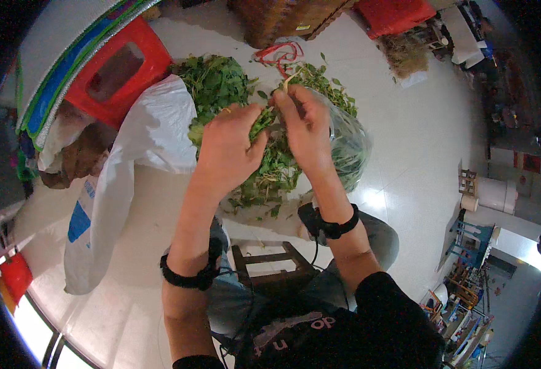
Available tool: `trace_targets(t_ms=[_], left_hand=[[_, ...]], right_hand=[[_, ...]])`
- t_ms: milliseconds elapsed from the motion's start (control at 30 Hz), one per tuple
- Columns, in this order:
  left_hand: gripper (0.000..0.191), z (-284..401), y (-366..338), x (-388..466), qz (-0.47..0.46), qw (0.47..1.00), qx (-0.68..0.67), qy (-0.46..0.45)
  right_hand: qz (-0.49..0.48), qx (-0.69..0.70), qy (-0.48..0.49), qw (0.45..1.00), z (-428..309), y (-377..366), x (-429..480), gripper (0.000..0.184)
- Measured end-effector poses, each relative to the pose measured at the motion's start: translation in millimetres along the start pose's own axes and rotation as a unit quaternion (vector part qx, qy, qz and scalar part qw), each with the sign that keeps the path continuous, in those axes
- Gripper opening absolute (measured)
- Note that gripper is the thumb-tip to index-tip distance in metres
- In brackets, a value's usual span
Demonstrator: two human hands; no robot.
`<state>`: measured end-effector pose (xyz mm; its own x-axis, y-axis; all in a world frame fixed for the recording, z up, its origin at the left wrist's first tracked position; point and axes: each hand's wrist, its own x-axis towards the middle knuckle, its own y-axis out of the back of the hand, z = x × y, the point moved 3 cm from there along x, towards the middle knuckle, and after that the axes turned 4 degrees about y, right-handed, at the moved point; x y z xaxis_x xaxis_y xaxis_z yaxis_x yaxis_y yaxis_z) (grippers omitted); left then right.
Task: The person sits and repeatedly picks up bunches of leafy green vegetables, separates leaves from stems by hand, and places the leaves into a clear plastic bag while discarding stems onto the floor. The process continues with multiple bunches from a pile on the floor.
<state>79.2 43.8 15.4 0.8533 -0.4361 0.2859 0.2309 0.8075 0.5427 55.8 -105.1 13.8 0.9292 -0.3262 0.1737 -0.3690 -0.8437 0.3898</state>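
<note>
My left hand is closed around a small bunch of leafy greens. Close beside it, my right hand pinches a thin pale stem between thumb and fingers. A pile of broad dark green leaves lies on the floor beyond my left hand. More loose greens lie below both hands, with scattered leaves nearer me. Leafy stems lie at the right, beside a clear plastic bag with greens in it. My right hand partly hides the bag.
A white woven sack stretches along the left, against a red plastic stool. Red cord lies beyond the greens, near a brown container. Part of a dark wooden stool shows between my legs. Dried plant stalks lie at the upper right.
</note>
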Motion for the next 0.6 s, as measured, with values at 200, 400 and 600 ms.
trace_targets(t_ms=[200,400,600], left_hand=[[0.030,10.3,-3.7,0.0,-0.013,0.993,0.117,-0.031],[0.029,16.0,-11.4,-6.1,-0.035,0.988,0.067,-0.132],[0.026,20.9,-8.3,-2.2,-0.076,0.997,0.024,-0.022]], right_hand=[[0.043,-0.149,0.260,0.953,-27.1,0.1,-8.9,0.007],[-0.053,0.388,-0.303,0.869,35.3,-3.9,-1.5,0.023],[-0.048,0.320,-0.215,0.921,124.7,-6.3,14.2,0.025]])
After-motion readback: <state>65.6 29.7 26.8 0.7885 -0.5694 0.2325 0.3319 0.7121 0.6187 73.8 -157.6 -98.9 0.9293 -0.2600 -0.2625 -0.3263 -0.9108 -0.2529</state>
